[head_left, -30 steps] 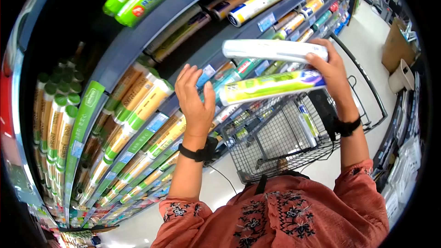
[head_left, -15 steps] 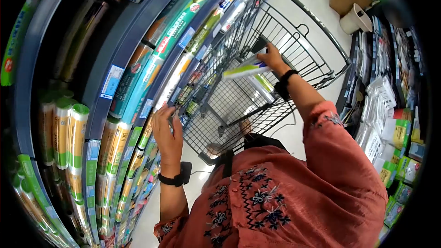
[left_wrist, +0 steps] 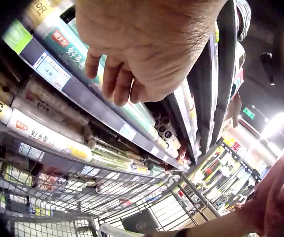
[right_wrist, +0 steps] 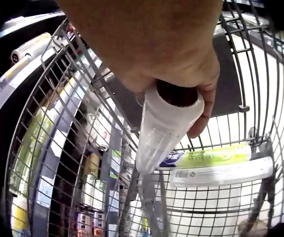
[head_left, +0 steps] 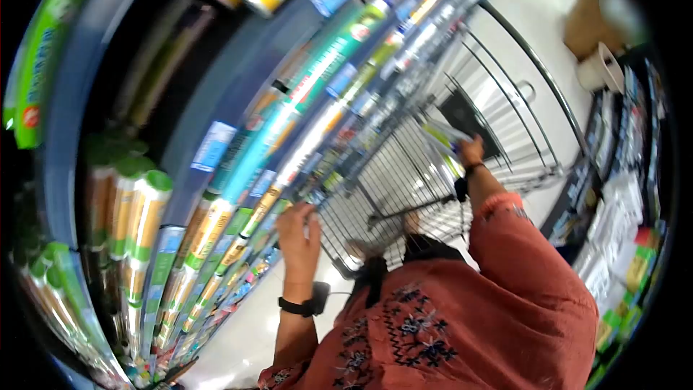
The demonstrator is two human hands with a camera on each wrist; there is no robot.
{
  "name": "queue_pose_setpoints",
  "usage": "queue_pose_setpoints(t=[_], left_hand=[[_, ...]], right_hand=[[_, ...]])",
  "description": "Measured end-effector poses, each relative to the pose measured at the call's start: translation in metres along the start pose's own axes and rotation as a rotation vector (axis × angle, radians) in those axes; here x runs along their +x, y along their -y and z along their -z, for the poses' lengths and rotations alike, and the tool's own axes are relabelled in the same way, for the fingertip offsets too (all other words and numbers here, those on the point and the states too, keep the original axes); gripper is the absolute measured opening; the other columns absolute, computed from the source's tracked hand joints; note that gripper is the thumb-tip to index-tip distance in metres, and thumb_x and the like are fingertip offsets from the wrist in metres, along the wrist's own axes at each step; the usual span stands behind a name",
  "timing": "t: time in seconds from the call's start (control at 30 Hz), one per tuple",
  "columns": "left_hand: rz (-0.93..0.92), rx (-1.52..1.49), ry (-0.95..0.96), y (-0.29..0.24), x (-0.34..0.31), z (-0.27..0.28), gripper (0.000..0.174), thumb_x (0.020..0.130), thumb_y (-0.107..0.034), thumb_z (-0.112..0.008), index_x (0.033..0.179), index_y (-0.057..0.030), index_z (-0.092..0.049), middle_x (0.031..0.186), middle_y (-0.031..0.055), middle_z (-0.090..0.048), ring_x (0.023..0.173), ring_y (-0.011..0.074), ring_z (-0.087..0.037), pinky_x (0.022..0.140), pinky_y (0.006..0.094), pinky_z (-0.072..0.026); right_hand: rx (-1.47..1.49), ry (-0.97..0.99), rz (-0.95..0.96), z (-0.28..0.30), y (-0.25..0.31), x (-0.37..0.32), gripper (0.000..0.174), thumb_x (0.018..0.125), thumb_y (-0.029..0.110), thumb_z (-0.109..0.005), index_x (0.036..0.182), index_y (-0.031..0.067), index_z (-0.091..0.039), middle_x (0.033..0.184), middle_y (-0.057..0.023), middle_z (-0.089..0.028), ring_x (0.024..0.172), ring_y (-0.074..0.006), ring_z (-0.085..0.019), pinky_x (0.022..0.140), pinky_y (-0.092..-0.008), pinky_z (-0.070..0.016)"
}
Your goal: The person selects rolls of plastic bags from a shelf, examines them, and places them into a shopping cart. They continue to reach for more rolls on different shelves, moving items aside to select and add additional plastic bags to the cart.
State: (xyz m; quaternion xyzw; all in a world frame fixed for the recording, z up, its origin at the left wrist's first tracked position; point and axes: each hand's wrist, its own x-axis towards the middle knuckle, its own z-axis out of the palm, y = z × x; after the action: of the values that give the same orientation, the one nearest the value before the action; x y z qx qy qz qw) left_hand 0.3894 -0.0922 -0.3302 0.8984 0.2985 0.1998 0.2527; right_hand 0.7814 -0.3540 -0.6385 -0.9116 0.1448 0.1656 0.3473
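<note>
My right hand [head_left: 471, 150] reaches down into the wire cart [head_left: 401, 162]. In the right wrist view, the hand [right_wrist: 181, 64] grips a white, hollow-ended roll [right_wrist: 164, 133] by its upper end. A yellow-green roll [right_wrist: 211, 157] and a white roll [right_wrist: 221, 174] lie side by side below. Whether a second roll is in this grip cannot be told. Beside the shelf, my left hand [head_left: 299, 237] hangs with relaxed fingers; in the left wrist view this hand [left_wrist: 142, 49] holds nothing, in front of teal-wrapped rolls [left_wrist: 73, 52].
Shelves of wrapped rolls [head_left: 144, 209] run along the left, their price-tag edge [head_left: 214, 146] close to the left hand. The cart's handle [head_left: 538, 61] lies beyond the right hand. Plastic-wrapped packs [head_left: 610, 224] line the right side, with a beige bin [head_left: 599, 71] further up.
My right hand, which held two rolls up by the shelf a second ago, has moved down into the cart. The left hand has lowered beside the shelf. The head view has shifted.
</note>
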Motion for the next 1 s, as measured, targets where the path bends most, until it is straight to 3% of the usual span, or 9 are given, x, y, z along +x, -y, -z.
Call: queue_pose_setpoints(t=[0.23, 0.3, 0.4, 0.53, 0.67, 0.77, 0.87, 0.93, 1.0], left_hand=[[-0.113, -0.015, -0.076, -0.017, 0.036, 0.021, 0.020, 0.089, -0.005, -0.063, 0.109, -0.0048, -0.064, 0.113, 0.0179, -0.065, 0.110, 0.0362, -0.059, 0.098, 0.0452, -0.0429], [-0.169, -0.010, -0.124, -0.023, 0.050, 0.032, 0.019, 0.089, -0.003, -0.064, 0.109, -0.0041, -0.064, 0.112, 0.0182, -0.065, 0.111, 0.0359, -0.060, 0.098, 0.0448, -0.0440], [-0.258, -0.009, -0.235, -0.034, 0.078, 0.058, 0.019, 0.090, -0.003, -0.063, 0.109, -0.0015, -0.063, 0.113, 0.0187, -0.065, 0.114, 0.0358, -0.059, 0.099, 0.0457, -0.0454], [-0.352, 0.041, -0.422, -0.047, 0.121, 0.100, 0.021, 0.091, -0.003, -0.062, 0.112, 0.0003, -0.061, 0.118, 0.0190, -0.062, 0.117, 0.0371, -0.057, 0.102, 0.0464, -0.0433], [-0.395, 0.215, -0.556, -0.042, 0.159, 0.128, 0.030, 0.094, -0.009, -0.061, 0.122, 0.0002, -0.058, 0.125, 0.0192, -0.059, 0.125, 0.0364, -0.053, 0.106, 0.0454, -0.0393], [-0.274, 0.288, -0.493, -0.034, 0.182, 0.136, 0.041, 0.094, -0.018, -0.063, 0.130, -0.0002, -0.055, 0.131, 0.0216, -0.055, 0.126, 0.0386, -0.049, 0.107, 0.0482, -0.0371], [-0.187, 0.420, -0.477, -0.015, 0.194, 0.130, 0.050, 0.094, -0.029, -0.063, 0.135, -0.0024, -0.052, 0.133, 0.0225, -0.054, 0.126, 0.0396, -0.049, 0.107, 0.0497, -0.0361], [-0.143, 0.411, -0.473, -0.018, 0.193, 0.128, 0.051, 0.094, -0.032, -0.063, 0.134, -0.0025, -0.052, 0.131, 0.0225, -0.055, 0.126, 0.0398, -0.049, 0.107, 0.0495, -0.0361], [-0.176, 0.412, -0.518, -0.013, 0.195, 0.125, 0.047, 0.095, -0.031, -0.063, 0.130, -0.0016, -0.054, 0.128, 0.0225, -0.057, 0.124, 0.0404, -0.050, 0.106, 0.0496, -0.0364]], right_hand=[[0.074, 0.167, -0.158, -0.008, -0.070, 0.057, 0.067, 0.079, 0.026, -0.073, 0.132, -0.0045, -0.046, 0.127, -0.0327, -0.060, 0.118, -0.0430, -0.061, 0.101, -0.0434, -0.0488], [0.096, 0.119, -0.049, -0.030, -0.091, 0.086, 0.060, 0.081, 0.029, -0.071, 0.125, -0.0068, -0.050, 0.121, -0.0303, -0.064, 0.114, -0.0428, -0.063, 0.099, -0.0437, -0.0494], [0.128, 0.210, 0.144, 0.019, 0.001, 0.027, 0.047, 0.086, 0.032, -0.069, 0.113, -0.0053, -0.058, 0.106, -0.0214, -0.067, 0.096, -0.0341, -0.067, 0.088, -0.0415, -0.0534], [0.426, 0.749, 0.407, 0.114, 0.195, -0.126, 0.035, 0.095, 0.036, -0.062, 0.101, 0.0020, -0.064, 0.084, -0.0063, -0.064, 0.074, -0.0143, -0.063, 0.071, -0.0286, -0.0546], [0.457, 0.948, 0.821, 0.177, 0.332, -0.248, 0.048, 0.096, 0.042, -0.063, 0.118, -0.0010, -0.062, 0.099, -0.0091, -0.069, 0.086, -0.0165, -0.066, 0.080, -0.0297, -0.0544], [0.542, 0.970, 1.137, 0.169, 0.408, -0.303, 0.057, 0.097, 0.043, -0.062, 0.130, -0.0028, -0.057, 0.114, -0.0115, -0.067, 0.105, -0.0194, -0.064, 0.094, -0.0336, -0.0511], [0.585, 0.750, 1.327, 0.132, 0.479, -0.337, 0.059, 0.095, 0.041, -0.064, 0.130, -0.0057, -0.057, 0.117, -0.0140, -0.065, 0.111, -0.0197, -0.059, 0.097, -0.0320, -0.0461], [0.313, 0.627, 1.242, 0.116, 0.528, -0.350, 0.078, 0.084, 0.052, -0.069, 0.132, -0.0078, -0.054, 0.125, -0.0287, -0.062, 0.120, -0.0363, -0.060, 0.100, -0.0371, -0.0473], [0.341, 0.373, 1.516, 0.036, 0.580, -0.334, 0.082, 0.083, 0.057, -0.064, 0.135, -0.0051, -0.053, 0.132, -0.0311, -0.057, 0.125, -0.0413, -0.056, 0.106, -0.0410, -0.0450]])
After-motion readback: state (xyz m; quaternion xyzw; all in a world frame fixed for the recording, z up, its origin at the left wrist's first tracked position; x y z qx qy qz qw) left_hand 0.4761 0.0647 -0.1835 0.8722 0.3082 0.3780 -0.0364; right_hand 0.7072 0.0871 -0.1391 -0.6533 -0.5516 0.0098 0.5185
